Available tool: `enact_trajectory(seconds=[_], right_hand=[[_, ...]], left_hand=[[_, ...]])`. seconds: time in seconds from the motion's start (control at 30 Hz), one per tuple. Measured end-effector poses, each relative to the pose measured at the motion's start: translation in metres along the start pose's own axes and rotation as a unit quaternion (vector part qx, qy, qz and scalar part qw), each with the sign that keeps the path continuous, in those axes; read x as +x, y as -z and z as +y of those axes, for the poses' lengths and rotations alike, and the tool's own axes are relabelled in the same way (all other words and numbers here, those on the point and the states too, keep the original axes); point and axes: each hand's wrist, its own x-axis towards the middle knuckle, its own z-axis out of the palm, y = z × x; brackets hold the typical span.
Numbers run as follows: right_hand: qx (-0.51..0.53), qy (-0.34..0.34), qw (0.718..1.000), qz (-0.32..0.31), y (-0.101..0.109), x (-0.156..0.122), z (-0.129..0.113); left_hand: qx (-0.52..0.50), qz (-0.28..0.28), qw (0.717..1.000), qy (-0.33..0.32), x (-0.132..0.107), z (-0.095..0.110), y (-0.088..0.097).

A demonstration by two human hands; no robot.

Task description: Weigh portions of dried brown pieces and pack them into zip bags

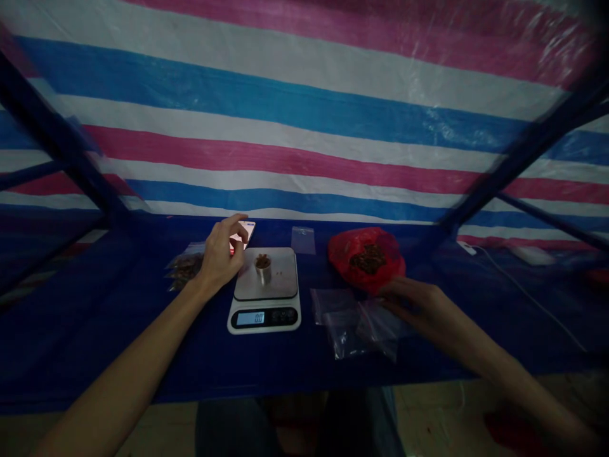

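Observation:
My left hand (222, 251) hovers beside a lit phone (250, 232), its thumb and fingers apart and curved over the screen's edge. To its right is a white kitchen scale (264, 320) whose display looks like 0.0. On the scale's plate stands a small metal cup (263, 273) filled with brownish dried pieces, and a few crumbs lie beside it. My right hand (413, 297) is at the near edge of a red plastic bag (341, 252) holding dark dried pieces. Its fingers are pinched together just above clear zip bags (352, 336); what they grip is unclear.
Filled clear bags (184, 270) lie left of the scale. A single zip bag (303, 240) rests behind it. Blue frame bars (495, 184) slant at both sides, before a striped sheet (304, 120). A white cable (528, 289) crosses the blue table (190, 368) at right.

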Motion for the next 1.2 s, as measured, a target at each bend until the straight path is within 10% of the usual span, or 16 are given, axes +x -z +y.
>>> enact_trajectory(seconds=[0.2, 1.2], right_hand=[[-0.096, 0.078, 0.992, -0.026, -0.025, -0.038, 0.009], [-0.097, 0.196, 0.968, -0.125, -0.023, 0.073, -0.010]], left_hand=[[0.004, 0.012, 1.000, -0.016, 0.000, 0.003, -0.002], [0.004, 0.027, 0.996, -0.088, 0.004, 0.025, 0.002]])
